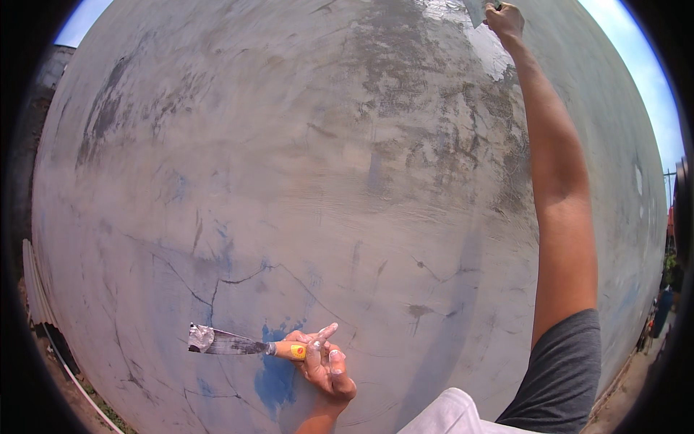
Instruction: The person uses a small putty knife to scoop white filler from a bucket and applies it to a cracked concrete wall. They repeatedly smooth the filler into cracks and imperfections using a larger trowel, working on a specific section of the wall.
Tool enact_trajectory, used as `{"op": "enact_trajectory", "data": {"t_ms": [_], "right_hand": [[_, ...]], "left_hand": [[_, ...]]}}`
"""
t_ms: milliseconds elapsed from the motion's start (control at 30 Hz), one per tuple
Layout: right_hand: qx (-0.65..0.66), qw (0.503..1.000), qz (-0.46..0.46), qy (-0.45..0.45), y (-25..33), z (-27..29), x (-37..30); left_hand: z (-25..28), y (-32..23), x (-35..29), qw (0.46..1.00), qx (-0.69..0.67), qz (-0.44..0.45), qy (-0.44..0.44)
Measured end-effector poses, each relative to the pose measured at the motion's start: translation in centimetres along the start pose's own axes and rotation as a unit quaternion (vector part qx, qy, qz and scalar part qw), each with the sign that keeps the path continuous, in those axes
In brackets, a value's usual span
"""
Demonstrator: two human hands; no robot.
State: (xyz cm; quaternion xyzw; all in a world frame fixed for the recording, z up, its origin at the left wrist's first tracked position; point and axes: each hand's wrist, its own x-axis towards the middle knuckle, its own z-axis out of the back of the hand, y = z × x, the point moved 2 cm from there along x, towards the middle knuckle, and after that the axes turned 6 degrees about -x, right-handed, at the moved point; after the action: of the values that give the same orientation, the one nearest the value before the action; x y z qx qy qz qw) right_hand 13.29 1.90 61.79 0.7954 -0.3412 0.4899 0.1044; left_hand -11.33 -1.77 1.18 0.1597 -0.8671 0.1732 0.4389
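My left hand (pixel 324 364) is low in the head view, its fingers curled round the wooden handle of a putty knife (pixel 231 342). The blade points left and carries a lump of whitish filler (pixel 202 337) near its tip. White smears mark the fingertips. High up at the right, my right arm is stretched out, and my right hand (pixel 506 20) grips a scraper (pixel 475 11) with a broad flat blade against the wall. Beneath that blade lies a wet-looking pale patch (pixel 491 54). The upper edge of the picture cuts off part of the scraper.
A grey plastered wall (pixel 289 188) fills most of the view, with dark rough patches, thin cracks and a blue paint stain (pixel 275 376). A pale hose or pipe (pixel 81 387) runs along the ground at the lower left. Sky shows at both upper corners.
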Motion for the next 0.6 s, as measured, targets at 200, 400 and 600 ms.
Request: {"op": "enact_trajectory", "data": {"t_ms": [200,400,600], "right_hand": [[-0.057,0.997,0.022,-0.052,-0.5,1.2,-0.2],[-0.172,0.963,0.17,-0.121,-2.0,2.8,-0.5],[-0.219,0.946,0.197,-0.136,-4.0,1.1,0.4]], "left_hand": [[0.1,0.3,-0.3,0.997,-0.065,0.041,-0.025],[0.5,0.4,-0.4,0.997,-0.046,0.037,-0.054],[-0.2,-0.6,0.3,0.99,-0.091,0.083,-0.067]]}}
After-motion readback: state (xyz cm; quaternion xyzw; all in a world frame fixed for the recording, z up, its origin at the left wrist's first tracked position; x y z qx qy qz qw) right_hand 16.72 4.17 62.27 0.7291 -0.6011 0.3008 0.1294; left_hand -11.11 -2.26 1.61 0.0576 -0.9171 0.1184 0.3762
